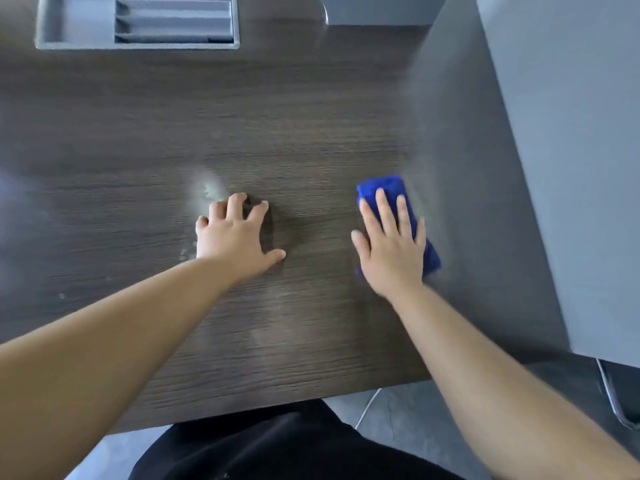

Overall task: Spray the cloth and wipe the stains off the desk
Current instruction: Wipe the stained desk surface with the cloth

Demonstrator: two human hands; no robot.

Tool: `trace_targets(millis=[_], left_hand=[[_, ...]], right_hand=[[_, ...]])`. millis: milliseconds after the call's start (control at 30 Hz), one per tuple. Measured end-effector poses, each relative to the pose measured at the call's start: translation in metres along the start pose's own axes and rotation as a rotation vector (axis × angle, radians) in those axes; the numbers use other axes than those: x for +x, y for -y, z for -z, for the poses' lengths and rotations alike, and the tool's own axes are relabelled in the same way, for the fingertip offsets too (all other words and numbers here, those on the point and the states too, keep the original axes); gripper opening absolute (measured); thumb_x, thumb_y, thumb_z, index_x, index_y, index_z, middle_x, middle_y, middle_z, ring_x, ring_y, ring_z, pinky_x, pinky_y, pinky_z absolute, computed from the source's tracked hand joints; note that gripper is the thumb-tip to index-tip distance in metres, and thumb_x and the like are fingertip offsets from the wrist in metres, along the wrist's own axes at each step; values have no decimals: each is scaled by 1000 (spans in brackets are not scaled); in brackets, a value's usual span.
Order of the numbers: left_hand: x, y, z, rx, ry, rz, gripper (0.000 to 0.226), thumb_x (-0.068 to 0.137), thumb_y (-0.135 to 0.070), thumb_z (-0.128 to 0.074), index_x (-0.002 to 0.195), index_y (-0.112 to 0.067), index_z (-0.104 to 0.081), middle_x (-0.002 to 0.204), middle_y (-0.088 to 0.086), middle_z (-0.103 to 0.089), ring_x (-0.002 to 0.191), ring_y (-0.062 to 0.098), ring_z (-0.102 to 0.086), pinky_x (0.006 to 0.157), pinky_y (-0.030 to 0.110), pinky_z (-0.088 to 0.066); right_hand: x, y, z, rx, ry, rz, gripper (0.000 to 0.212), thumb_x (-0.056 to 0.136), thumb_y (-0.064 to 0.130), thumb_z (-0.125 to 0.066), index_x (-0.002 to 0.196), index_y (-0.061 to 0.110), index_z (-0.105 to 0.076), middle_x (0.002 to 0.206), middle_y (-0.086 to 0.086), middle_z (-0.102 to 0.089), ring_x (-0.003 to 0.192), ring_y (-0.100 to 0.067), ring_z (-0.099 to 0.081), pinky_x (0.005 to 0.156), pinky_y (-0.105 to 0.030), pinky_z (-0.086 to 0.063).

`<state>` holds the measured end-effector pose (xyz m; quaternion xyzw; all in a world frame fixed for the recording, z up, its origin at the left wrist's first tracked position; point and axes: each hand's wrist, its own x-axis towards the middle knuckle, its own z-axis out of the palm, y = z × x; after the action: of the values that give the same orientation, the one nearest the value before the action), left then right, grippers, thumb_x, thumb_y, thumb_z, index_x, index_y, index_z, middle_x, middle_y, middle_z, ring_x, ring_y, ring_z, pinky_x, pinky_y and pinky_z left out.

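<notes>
Folded blue cloth (384, 188), plush and oblong, flat on the dark wood-grain desk (311, 116), pressed under the right hand (391, 251), fingers (382, 209) straight, clasping nothing. Left of the cloth, left hand (235, 237) braced on bare desk, fingers (235, 202) spread, lightly arched, released. Further left of the cloth, a chalky whitish smear (207, 192). Far beyond, a grey slotted tray (76, 29).

Tray (138, 46) cut off above — cloth (379, 188) half-hidden, blurred.

An office, by its dark wood-grain desk (277, 116), grey organiser tray (76, 32) and grey partition panel (571, 133).
</notes>
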<state>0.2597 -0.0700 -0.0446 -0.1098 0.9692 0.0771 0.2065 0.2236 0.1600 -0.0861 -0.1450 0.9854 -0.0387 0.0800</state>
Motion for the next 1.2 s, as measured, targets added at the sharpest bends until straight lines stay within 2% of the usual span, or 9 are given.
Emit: trace_targets(millis=[167,433,567,700,833,967,1033,1133,1200], left_hand=[[12,1,12,-25,-21,16,63,81,-59,-54,135,-30,-38,136,2,-31,123,29,-30,92,43,-37],[51,60,34,-63,-82,39,92,64,-67,-67,141,-32,-30,145,2,-23,134,29,-17,109,46,-22],[52,80,30,-86,-57,60,98,62,-73,-64,143,-34,-26,146,1,-21,136,28,-15,110,46,-19],[51,81,24,-219,-155,97,76,76,-62,-59,140,-29,-34,145,2,-27,136,29,-17,111,46,-18],[47,98,20,-291,-285,177,55,84,-46,-59,132,-24,-45,143,6,-32,134,32,-19,110,48,-19],[32,130,15,-317,-304,282,53,85,-42,-60,132,-23,-45,142,8,-31,134,33,-19,110,51,-18],[23,149,11,-318,-301,345,53,86,-41,-59,134,-23,-44,143,7,-30,135,32,-18,111,51,-17],[11,168,3,-298,-276,409,53,90,-41,-54,138,-24,-40,147,7,-27,137,31,-15,114,48,-13],[5,172,-4,-294,-261,407,54,92,-40,-51,141,-25,-35,151,6,-23,140,29,-11,116,46,-9]], right_hand=[[114,18,18,40,86,-208,54,101,48,-17,152,34,-6,160,9,6,146,-21,8,116,-53,-2],[21,24,2,-24,28,6,55,96,46,-25,144,23,-39,154,-3,-31,141,-32,-26,106,-61,-27],[101,48,14,0,76,-80,55,99,50,-19,150,32,-18,160,6,-5,147,-24,-1,115,-54,-7],[184,106,20,60,78,-187,56,100,51,-14,152,32,-3,159,8,10,146,-22,12,115,-54,3],[146,152,10,-38,96,184,59,98,54,-15,152,31,-6,160,6,5,146,-24,8,116,-55,1],[118,110,8,-105,84,725,54,94,50,-27,144,31,-36,154,4,-29,143,-26,-25,111,-55,-18],[150,95,11,-128,61,644,52,95,49,-27,144,33,-37,154,5,-29,143,-26,-25,111,-57,-21],[195,134,19,-63,87,147,54,100,51,-17,151,35,-12,160,8,1,147,-23,3,115,-55,-4],[202,184,17,-23,101,-7,58,99,54,-12,151,32,0,159,6,13,145,-25,13,114,-56,3]])
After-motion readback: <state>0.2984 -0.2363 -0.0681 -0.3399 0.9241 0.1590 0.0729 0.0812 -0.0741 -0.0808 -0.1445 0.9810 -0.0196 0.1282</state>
